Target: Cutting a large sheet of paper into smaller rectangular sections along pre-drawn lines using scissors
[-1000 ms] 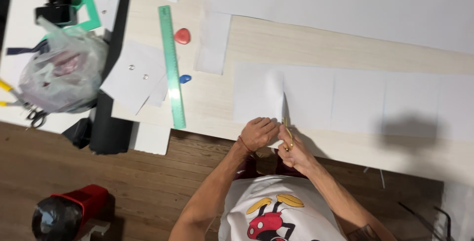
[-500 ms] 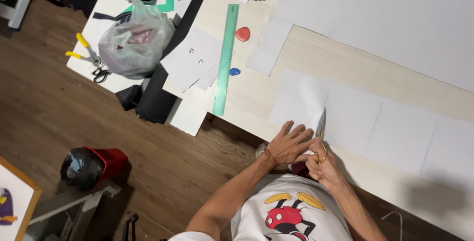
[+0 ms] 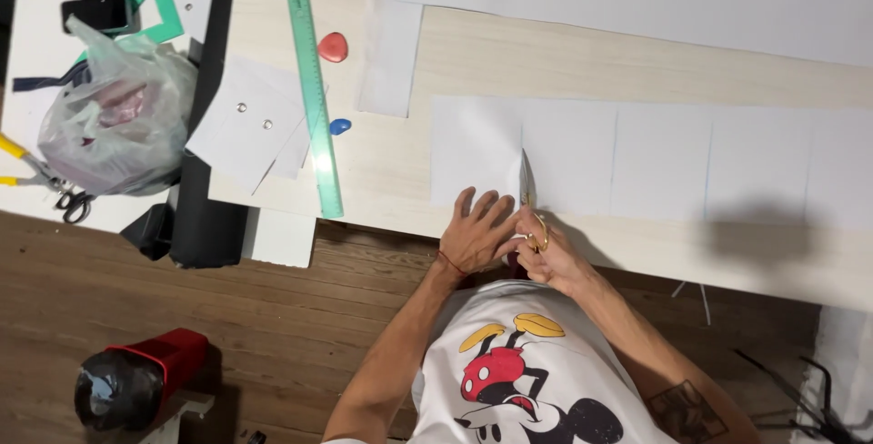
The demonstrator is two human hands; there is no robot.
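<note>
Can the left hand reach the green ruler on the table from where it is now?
Probably yes. The left hand lies flat on the white paper, and only bare table lies between it and the green ruler. Nothing blocks the way.

We saw no labels, signs or screens. The only package was a crumpled, translucent grey plastic bag, knotted at its top, with something pinkish showing dimly through it. It lay on the white surface well to the left of the long green ruler, beyond a black strip that ran between them, and just to the right of the yellow-handled pliers.
</note>
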